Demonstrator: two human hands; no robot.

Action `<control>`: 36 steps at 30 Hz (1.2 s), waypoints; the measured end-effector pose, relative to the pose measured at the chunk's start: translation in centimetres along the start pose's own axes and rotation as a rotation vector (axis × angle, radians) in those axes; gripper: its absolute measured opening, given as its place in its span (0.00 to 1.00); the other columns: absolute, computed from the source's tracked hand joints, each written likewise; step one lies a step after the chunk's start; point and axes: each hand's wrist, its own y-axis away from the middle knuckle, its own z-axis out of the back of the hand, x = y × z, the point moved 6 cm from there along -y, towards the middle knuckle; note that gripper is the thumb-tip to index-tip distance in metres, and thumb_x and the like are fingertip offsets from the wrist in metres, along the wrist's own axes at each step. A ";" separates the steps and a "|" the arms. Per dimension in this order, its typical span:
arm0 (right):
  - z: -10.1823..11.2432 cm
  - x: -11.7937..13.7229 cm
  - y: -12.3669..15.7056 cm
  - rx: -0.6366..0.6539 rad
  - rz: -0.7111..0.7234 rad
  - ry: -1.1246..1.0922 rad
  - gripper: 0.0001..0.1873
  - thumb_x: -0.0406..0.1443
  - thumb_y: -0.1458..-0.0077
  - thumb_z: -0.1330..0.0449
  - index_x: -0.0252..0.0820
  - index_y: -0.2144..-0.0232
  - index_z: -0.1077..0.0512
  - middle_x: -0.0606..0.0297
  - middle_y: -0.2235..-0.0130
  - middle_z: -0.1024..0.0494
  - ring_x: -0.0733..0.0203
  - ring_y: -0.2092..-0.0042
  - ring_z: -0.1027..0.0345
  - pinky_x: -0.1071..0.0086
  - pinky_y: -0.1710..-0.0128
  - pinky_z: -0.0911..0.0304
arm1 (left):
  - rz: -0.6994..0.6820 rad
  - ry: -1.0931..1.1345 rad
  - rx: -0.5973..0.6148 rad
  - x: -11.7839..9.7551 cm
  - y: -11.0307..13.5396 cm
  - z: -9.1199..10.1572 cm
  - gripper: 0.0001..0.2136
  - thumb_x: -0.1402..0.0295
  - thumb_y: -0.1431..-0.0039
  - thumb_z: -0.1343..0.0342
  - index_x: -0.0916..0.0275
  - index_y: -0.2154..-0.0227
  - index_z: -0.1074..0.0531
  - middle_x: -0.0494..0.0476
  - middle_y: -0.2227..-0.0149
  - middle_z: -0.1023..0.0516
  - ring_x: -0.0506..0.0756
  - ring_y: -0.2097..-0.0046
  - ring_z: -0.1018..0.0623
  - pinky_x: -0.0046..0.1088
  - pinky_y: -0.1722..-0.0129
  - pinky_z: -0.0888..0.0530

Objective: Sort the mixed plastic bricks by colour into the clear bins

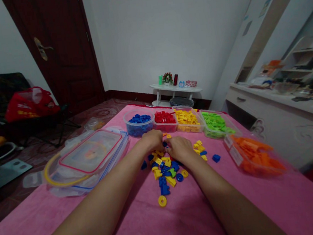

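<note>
My left hand (pixel 153 138) and my right hand (pixel 179 147) are close together at the far end of a loose pile of building blocks (pixel 165 162). The fingers of both hands are curled down and closed. A small dark blue piece (pixel 164 144) shows between the fingertips; which hand grips it, I cannot tell. Mostly yellow and blue blocks make up the pile, with a green block (pixel 172 172) among them. Nearer to me lie a blue wheel (pixel 179 177) and a yellow wheel (pixel 162 201). To the right of my right hand is a single blue block (pixel 216 158).
Behind my hands stand clear tubs of blue (pixel 137 129), red (pixel 165 124), yellow (pixel 188 128) and green blocks (pixel 217 135). An orange-block tub (pixel 259 166) is at right. Stacked lids (pixel 87 159) lie at left on the pink cloth (pixel 169 229).
</note>
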 end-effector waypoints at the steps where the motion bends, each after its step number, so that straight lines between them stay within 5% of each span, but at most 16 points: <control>1: 0.0 0.0 0.0 0.005 0.003 -0.002 0.18 0.40 0.48 0.44 0.52 0.53 0.29 0.61 0.57 0.22 0.53 0.54 0.30 0.66 0.61 0.40 | -0.003 -0.006 0.006 0.0 0.0 0.0 0.15 0.65 0.68 0.33 0.63 0.72 0.21 0.62 0.70 0.22 0.59 0.66 0.24 0.27 0.69 0.31; 8: -0.3 -1.3 -0.1 -0.026 -0.100 -0.124 0.11 0.36 0.53 0.44 0.47 0.65 0.25 0.62 0.62 0.22 0.57 0.59 0.30 0.69 0.64 0.41 | -0.096 0.143 -0.026 1.4 -1.3 0.6 0.09 0.64 0.61 0.39 0.66 0.83 0.27 0.50 0.83 0.35 0.48 0.78 0.35 0.23 0.80 0.43; 12: 0.3 -2.8 -0.5 -0.116 -0.151 -0.531 0.07 0.37 0.57 0.44 0.42 0.74 0.28 0.65 0.72 0.25 0.62 0.68 0.32 0.72 0.70 0.43 | -0.056 0.746 -0.016 2.6 -1.9 1.2 0.12 0.65 0.61 0.38 0.65 0.84 0.34 0.45 0.85 0.42 0.43 0.81 0.45 0.20 0.84 0.51; 17: 0.5 -3.1 -0.5 -0.126 -0.236 -1.514 0.11 0.43 0.56 0.49 0.41 0.75 0.36 0.67 0.75 0.30 0.70 0.80 0.46 0.75 0.83 0.53 | -0.100 1.698 0.309 1.5 -1.8 0.7 0.07 0.70 0.56 0.44 0.66 0.75 0.35 0.51 0.75 0.33 0.42 0.79 0.40 0.13 0.85 0.53; 20: 0.2 -2.0 -0.4 -0.074 -0.220 -1.573 0.12 0.43 0.56 0.48 0.40 0.74 0.35 0.67 0.75 0.29 0.70 0.81 0.46 0.76 0.85 0.55 | -0.084 1.862 0.405 1.3 -1.9 0.4 0.05 0.70 0.52 0.48 0.66 0.72 0.35 0.55 0.71 0.30 0.43 0.79 0.39 0.12 0.86 0.51; 24: 0.4 -0.2 -0.3 -0.120 -0.047 -0.806 0.08 0.36 0.56 0.43 0.41 0.72 0.26 0.65 0.73 0.25 0.64 0.72 0.33 0.72 0.72 0.41 | -0.050 1.706 0.282 2.2 -2.5 0.4 0.07 0.66 0.50 0.47 0.64 0.74 0.37 0.48 0.78 0.37 0.42 0.83 0.47 0.14 0.86 0.54; 29: -0.6 0.7 -0.2 -0.055 -0.049 -0.189 0.14 0.40 0.53 0.41 0.47 0.62 0.24 0.60 0.64 0.21 0.54 0.59 0.29 0.66 0.63 0.40 | -0.055 1.018 -0.085 3.4 -2.8 1.0 0.10 0.65 0.53 0.43 0.64 0.80 0.37 0.44 0.84 0.43 0.42 0.84 0.48 0.18 0.85 0.53; 32: -0.8 0.3 -0.3 -0.071 -0.097 -0.207 0.11 0.39 0.52 0.42 0.43 0.67 0.24 0.58 0.65 0.22 0.55 0.60 0.30 0.67 0.63 0.40 | -0.119 0.752 -0.137 3.0 -2.8 1.0 0.10 0.63 0.52 0.45 0.66 0.79 0.32 0.47 0.83 0.37 0.44 0.83 0.43 0.21 0.83 0.48; 36: -0.1 -1.7 -0.6 -0.145 -0.197 -0.967 0.10 0.40 0.56 0.44 0.39 0.78 0.31 0.64 0.76 0.29 0.65 0.75 0.39 0.72 0.76 0.46 | -0.176 0.399 -0.145 3.2 -2.3 1.8 0.08 0.67 0.52 0.45 0.67 0.77 0.25 0.51 0.80 0.29 0.47 0.77 0.33 0.22 0.77 0.39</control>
